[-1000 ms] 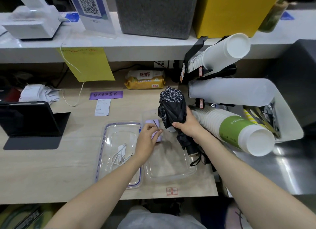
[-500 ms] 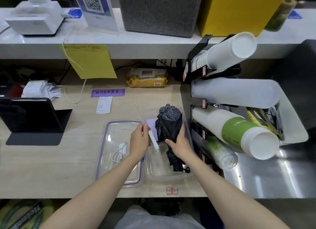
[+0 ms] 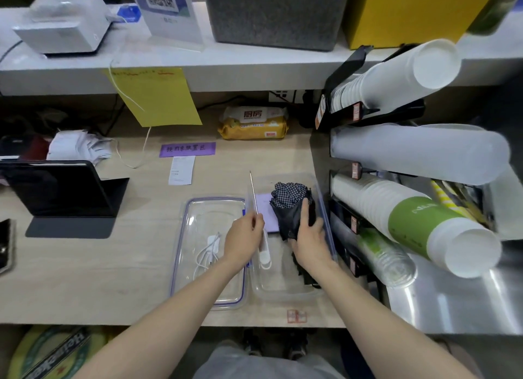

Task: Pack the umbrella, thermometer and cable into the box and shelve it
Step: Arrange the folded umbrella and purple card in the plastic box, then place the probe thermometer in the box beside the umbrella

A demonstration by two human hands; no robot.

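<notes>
A clear plastic box (image 3: 285, 292) stands on the wooden counter. The folded black umbrella (image 3: 291, 206) with a checked top lies inside it along the right wall, and my right hand (image 3: 310, 241) presses on it. My left hand (image 3: 244, 238) holds the probe thermometer (image 3: 264, 255) over the box's left wall; its thin metal probe points away from me and its white handle hangs inside the box. A purple card lies in the box under the umbrella. Left of the box is the clear lid (image 3: 209, 291), upside down, with the white cable (image 3: 210, 250) coiled on it.
A cup dispenser rack (image 3: 418, 209) with stacked cups juts out close on the right. A tablet (image 3: 60, 190) on a stand is at the left. Wet wipes (image 3: 253, 122), a purple label and a receipt lie behind. A shelf (image 3: 226, 76) runs above the counter.
My right hand lowered the umbrella from upright into the box and laid it flat. My left hand picked up the thermometer and brought it over the box.
</notes>
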